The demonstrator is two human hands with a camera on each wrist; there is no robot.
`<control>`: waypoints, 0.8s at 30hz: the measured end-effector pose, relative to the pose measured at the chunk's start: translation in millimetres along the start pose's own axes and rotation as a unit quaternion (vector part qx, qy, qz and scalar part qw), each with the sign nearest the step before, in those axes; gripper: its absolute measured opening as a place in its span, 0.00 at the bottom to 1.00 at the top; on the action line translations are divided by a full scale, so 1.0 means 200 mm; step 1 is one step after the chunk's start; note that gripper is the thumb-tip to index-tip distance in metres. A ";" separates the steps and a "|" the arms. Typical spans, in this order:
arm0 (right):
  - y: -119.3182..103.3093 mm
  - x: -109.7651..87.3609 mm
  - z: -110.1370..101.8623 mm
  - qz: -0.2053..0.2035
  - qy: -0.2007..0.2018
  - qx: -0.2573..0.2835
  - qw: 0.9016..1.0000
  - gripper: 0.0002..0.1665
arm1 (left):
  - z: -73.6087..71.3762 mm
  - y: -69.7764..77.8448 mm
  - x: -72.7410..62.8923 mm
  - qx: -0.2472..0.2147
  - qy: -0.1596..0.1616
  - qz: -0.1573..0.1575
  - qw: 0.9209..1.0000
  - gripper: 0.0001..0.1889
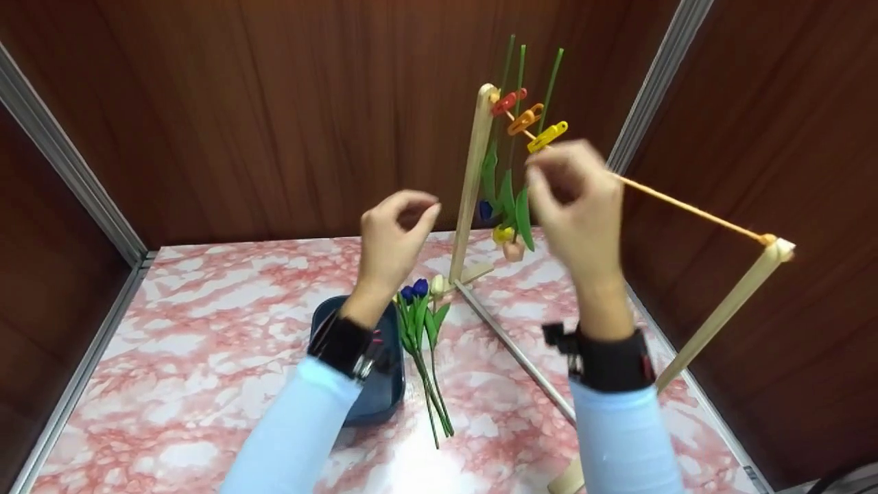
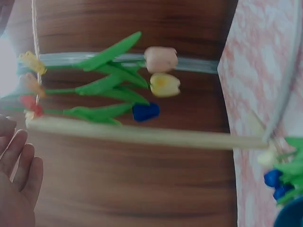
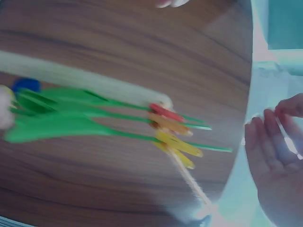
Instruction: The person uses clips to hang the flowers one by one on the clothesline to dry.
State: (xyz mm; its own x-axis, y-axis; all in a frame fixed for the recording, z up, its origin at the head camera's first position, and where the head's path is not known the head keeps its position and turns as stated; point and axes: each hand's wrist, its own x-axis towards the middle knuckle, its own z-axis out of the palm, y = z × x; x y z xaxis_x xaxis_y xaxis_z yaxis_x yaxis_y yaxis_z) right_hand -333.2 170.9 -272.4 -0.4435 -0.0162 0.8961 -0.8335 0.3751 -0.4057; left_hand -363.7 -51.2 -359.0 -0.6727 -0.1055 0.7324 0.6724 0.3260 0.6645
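Three artificial tulips hang upside down from a cord [image 1: 693, 208], held by a red clothespin [image 1: 508, 102], an orange clothespin [image 1: 525, 121] and a yellow clothespin [image 1: 547, 137]. Their heads are a blue tulip [image 2: 146, 111], a yellow tulip [image 2: 165, 85] and a pink tulip [image 2: 161, 59]. My right hand [image 1: 583, 213] is raised just below the yellow clothespin in the head view, fingers loosely bent and holding nothing. In the right wrist view this hand [image 3: 279, 151] is apart from the clothespins. Left of the hanging flowers, my left hand [image 1: 394, 237] is in the air with relaxed fingers and nothing in them.
A wooden post [image 1: 473, 185] and another post [image 1: 720, 315] carry the cord, joined by a low bar [image 1: 514, 350]. Several blue and white tulips [image 1: 422, 322] lie on the marbled table [image 1: 185, 357] beside a dark blue bin [image 1: 394, 405]. Wood-grain walls [image 1: 274, 123] stand around.
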 end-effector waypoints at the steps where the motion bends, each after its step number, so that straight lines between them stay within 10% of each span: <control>1: 0.01 -0.05 0.02 -0.003 -0.008 0.012 1.000 0.05 | -0.03 -0.01 -0.04 0.010 -0.001 0.003 1.000 0.05; 17: 0.32 -0.75 0.23 0.104 -0.143 0.055 0.983 0.10 | -0.31 -0.21 -0.49 0.104 -0.025 -0.051 0.993 0.06; 24: 0.42 -0.98 0.36 0.195 -0.208 0.061 0.957 0.08 | -0.36 -0.41 -0.67 0.169 -0.098 -0.143 0.970 0.08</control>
State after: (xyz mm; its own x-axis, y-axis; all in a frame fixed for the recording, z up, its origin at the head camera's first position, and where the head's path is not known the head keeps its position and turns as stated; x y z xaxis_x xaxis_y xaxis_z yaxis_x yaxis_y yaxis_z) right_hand -339.7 138.8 -494.8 -0.7998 -0.2746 0.5338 -0.5994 0.3177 -0.7347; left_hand -307.5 -131.1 -500.8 -0.8852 -0.0668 0.4605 0.3321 0.6023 0.7259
